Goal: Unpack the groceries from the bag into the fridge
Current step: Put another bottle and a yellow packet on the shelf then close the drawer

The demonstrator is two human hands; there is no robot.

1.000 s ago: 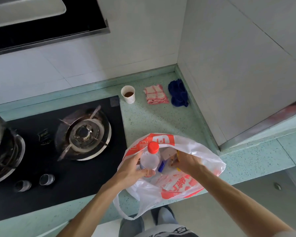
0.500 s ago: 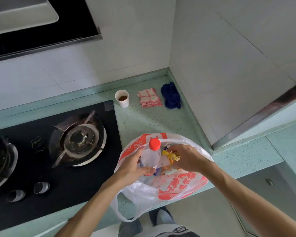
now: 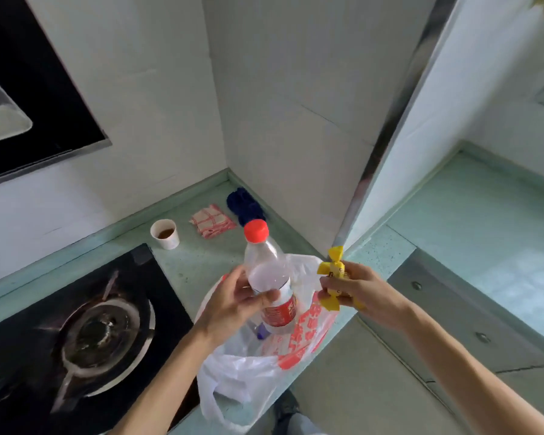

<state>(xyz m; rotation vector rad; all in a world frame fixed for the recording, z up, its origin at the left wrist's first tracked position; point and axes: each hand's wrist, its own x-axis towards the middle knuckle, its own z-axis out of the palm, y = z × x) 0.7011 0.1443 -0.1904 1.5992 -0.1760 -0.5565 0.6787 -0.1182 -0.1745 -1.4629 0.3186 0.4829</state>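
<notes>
Head view: left hand (image 3: 233,304) grips clear red-capped bottle (image 3: 269,279), right hand (image 3: 363,293) pinches yellow wrapped packet (image 3: 333,271), both held above open white-and-red plastic bag (image 3: 258,368) at desk (image 3: 198,262) edge beside stove (image 3: 85,334).

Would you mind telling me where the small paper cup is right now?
In the head view, the paper cup stands on the green counter near the back wall, between the gas hob on its left and the red-checked cloth on its right.
</notes>
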